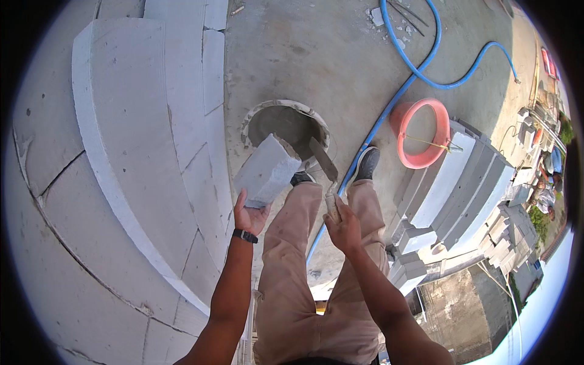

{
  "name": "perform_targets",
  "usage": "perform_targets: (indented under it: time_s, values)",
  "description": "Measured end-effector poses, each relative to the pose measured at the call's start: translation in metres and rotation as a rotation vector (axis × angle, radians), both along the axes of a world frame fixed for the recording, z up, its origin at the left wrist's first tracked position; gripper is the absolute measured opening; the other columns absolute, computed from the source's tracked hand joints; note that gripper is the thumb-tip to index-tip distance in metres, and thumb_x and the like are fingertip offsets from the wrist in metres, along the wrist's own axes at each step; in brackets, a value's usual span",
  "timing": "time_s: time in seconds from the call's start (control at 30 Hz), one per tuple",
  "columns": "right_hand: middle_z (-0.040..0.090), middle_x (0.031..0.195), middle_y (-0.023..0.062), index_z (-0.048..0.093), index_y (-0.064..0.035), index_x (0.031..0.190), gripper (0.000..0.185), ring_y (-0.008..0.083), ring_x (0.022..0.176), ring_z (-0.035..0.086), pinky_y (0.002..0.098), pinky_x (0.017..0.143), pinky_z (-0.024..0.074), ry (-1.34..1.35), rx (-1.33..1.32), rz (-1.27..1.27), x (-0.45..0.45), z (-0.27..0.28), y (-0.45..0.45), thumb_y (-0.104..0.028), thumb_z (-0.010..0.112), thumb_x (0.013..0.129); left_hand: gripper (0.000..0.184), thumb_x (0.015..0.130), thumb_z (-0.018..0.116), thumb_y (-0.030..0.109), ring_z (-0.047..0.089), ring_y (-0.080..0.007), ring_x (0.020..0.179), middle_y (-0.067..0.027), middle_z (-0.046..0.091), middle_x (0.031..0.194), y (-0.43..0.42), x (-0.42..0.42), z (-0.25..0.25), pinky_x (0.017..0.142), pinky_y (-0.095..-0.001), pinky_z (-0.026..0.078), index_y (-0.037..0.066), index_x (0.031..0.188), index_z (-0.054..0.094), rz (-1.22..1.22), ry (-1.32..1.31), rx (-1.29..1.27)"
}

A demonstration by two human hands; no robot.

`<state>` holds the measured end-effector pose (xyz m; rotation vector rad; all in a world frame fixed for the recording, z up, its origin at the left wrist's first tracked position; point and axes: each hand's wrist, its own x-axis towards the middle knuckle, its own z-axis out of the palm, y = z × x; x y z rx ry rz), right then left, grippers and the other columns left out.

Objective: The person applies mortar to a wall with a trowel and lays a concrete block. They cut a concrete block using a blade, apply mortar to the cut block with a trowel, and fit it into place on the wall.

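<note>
My left hand (250, 214), with a dark watch on the wrist, grips the lower end of a pale grey block (267, 170). The block is tilted in front of a round mortar pan (248, 125) on the floor, hiding part of it. Grey mortar (281, 124) lies in the pan. In my right hand (344, 229) is the handle of a trowel (324, 159), fingers wrapped round it. The trowel's blade points up toward the pan's right rim.
A wall of pale blocks (131, 91) runs along the left. On the floor a blue hose (389, 109) passes beside my right shoe (366, 163). A pink bucket (401, 131) lies to the right, against stacked blocks (456, 188). Debris (377, 17) is at the top.
</note>
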<state>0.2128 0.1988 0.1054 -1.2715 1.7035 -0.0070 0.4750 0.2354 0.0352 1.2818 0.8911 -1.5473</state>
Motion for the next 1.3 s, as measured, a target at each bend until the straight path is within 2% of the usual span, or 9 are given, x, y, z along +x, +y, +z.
perform_targets:
  time_s: [0.2,0.37,0.53,0.63,0.8,1.07,1.17,1.23,1.3]
  values:
    - [0.063,0.108,0.0229,0.057,0.0014,0.120,0.047,0.0394,0.097,0.063,0.0468,0.084,0.0498,0.037,0.286,0.143,0.030,-0.096,-0.063,-0.023,0.067,0.081,0.057,0.087,0.069,0.037,0.061,-0.0238,0.104,-0.0076,0.054,0.127,0.007,0.011,0.023,0.084,-0.0389,0.055,0.010,0.130,0.045,-0.164,-0.190,-0.058]
    - [0.059,0.109,0.0181,0.059,-0.0008,0.115,0.039,0.0370,0.104,0.057,0.0445,0.087,0.0494,0.134,-0.103,0.316,0.062,-0.007,-0.082,-0.016,0.064,0.079,0.060,0.079,0.077,0.022,0.060,-0.0246,0.103,-0.0112,0.053,0.119,-0.025,-0.008,0.059,0.081,-0.0422,0.055,0.007,0.122,0.039,-0.305,-0.554,0.066]
    - [0.047,0.132,0.0200,0.046,-0.0042,0.135,0.063,0.0384,0.126,0.044,0.0493,0.102,0.0386,-0.019,-0.377,0.885,0.104,0.077,-0.090,-0.015,0.065,0.076,0.079,0.073,0.083,0.027,0.056,-0.0305,0.108,-0.0225,0.052,0.119,-0.065,-0.039,0.098,0.090,-0.0418,0.050,-0.010,0.122,0.034,-0.280,-0.712,0.184]
    - [0.042,0.137,0.0201,0.042,-0.0051,0.136,0.069,0.0398,0.132,0.037,0.0533,0.109,0.0285,-0.017,-0.521,0.826,0.112,0.070,-0.099,-0.021,0.069,0.075,0.088,0.069,0.085,0.031,0.054,-0.0322,0.111,-0.0286,0.050,0.122,-0.092,-0.054,0.121,0.096,-0.0368,0.047,-0.019,0.119,0.032,-0.263,-0.771,0.201]
    - [0.045,0.134,0.0203,0.045,-0.0046,0.131,0.060,0.0383,0.129,0.042,0.0533,0.107,0.0289,-0.145,-0.774,0.771,0.102,0.056,-0.151,-0.019,0.064,0.076,0.095,0.068,0.086,0.031,0.054,-0.0328,0.115,-0.0305,0.048,0.125,-0.157,-0.064,0.161,0.098,-0.0380,0.047,-0.019,0.123,0.029,-0.186,-0.701,0.243]
    - [0.048,0.133,0.0170,0.043,-0.0033,0.132,0.074,0.0346,0.126,0.045,0.0488,0.105,0.0327,-0.282,-0.725,0.973,0.107,0.084,-0.322,-0.021,0.073,0.067,0.083,0.070,0.086,0.029,0.058,-0.0252,0.103,-0.0218,0.055,0.115,-0.290,-0.057,0.194,0.089,-0.0345,0.049,-0.014,0.121,0.036,-0.187,-0.785,0.303]
    - [0.048,0.132,0.0185,0.039,-0.0032,0.135,0.081,0.0370,0.125,0.045,0.0493,0.105,0.0337,-0.457,-0.538,0.927,0.114,0.110,-0.396,-0.019,0.076,0.064,0.078,0.070,0.087,0.035,0.059,-0.0227,0.098,-0.0174,0.057,0.111,-0.330,-0.048,0.252,0.085,-0.0335,0.050,-0.008,0.118,0.043,-0.143,-0.679,0.086]
    - [0.048,0.131,0.0201,0.037,-0.0032,0.136,0.085,0.0394,0.125,0.044,0.0494,0.105,0.0348,-0.462,-0.461,0.933,0.121,0.136,-0.441,-0.017,0.077,0.063,0.057,0.072,0.085,0.036,0.063,-0.0209,0.094,-0.0112,0.064,0.099,-0.339,-0.039,0.294,0.079,-0.0345,0.051,-0.005,0.101,0.059,-0.679,-0.862,-0.008]
    - [0.046,0.135,0.0204,0.035,-0.0028,0.137,0.087,0.0408,0.127,0.042,0.0499,0.107,0.0330,-0.553,-0.301,1.006,0.127,0.165,-0.482,-0.014,0.078,0.062,0.064,0.068,0.086,0.036,0.060,-0.0289,0.101,-0.0149,0.060,0.109,-0.355,-0.018,0.341,0.087,-0.0428,0.048,-0.004,0.110,0.057,-1.180,-1.490,-0.021]
